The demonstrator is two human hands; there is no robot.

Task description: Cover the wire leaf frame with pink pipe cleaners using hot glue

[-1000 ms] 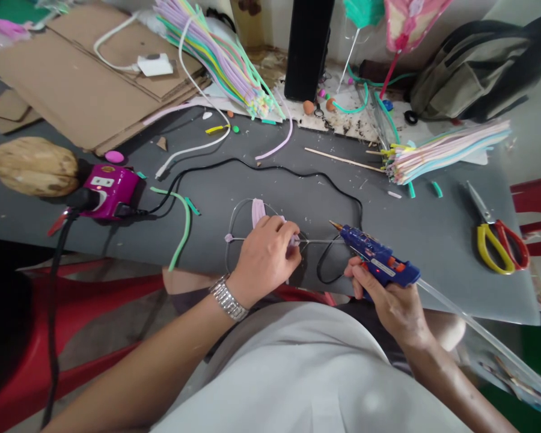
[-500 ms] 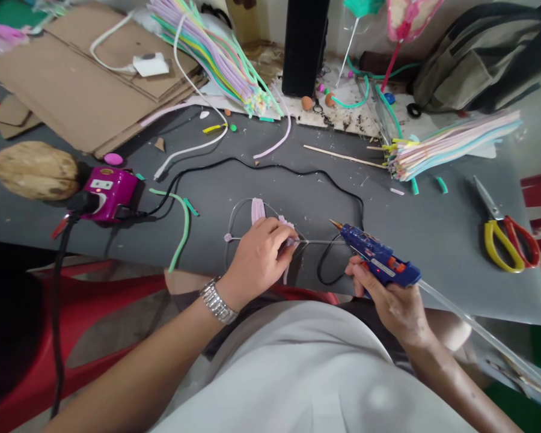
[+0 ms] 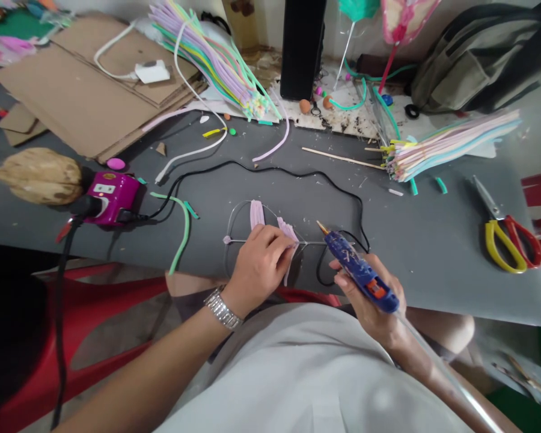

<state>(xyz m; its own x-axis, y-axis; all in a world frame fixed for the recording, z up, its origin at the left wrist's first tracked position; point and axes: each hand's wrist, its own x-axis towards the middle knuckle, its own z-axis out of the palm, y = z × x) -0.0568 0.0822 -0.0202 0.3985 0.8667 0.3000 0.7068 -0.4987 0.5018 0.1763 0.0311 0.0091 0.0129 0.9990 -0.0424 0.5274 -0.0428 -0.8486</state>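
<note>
Bent over a round wire frame [image 3: 230, 218] at the table's front edge, my left hand [image 3: 262, 257] pinches its lilac strip near the middle. A second lilac strip [image 3: 256, 213] crosses the upper part of the ring. A straight rod runs through the frame, with a small lilac ball [image 3: 226, 240] at its left end. My right hand [image 3: 375, 294] grips a blue hot glue gun [image 3: 358, 264], its nozzle pointing up and left, a short way right of the lilac strip. From the gun's back sticks a long clear glue stick [image 3: 446, 376].
A magenta power box [image 3: 117, 195] with plugs stands at left, beside cardboard sheets [image 3: 67, 78]. A black cord [image 3: 293, 174] crosses the grey table [image 3: 442, 240]. Scissors [image 3: 505, 240] lie at right. Bundles of pipe cleaners [image 3: 220, 66] and a backpack [image 3: 469, 60] are at the back.
My right hand has moved slightly left and turned the glue gun, bringing its nozzle nearer the frame. My left hand stays almost in place, and more of the lilac strip shows above it.
</note>
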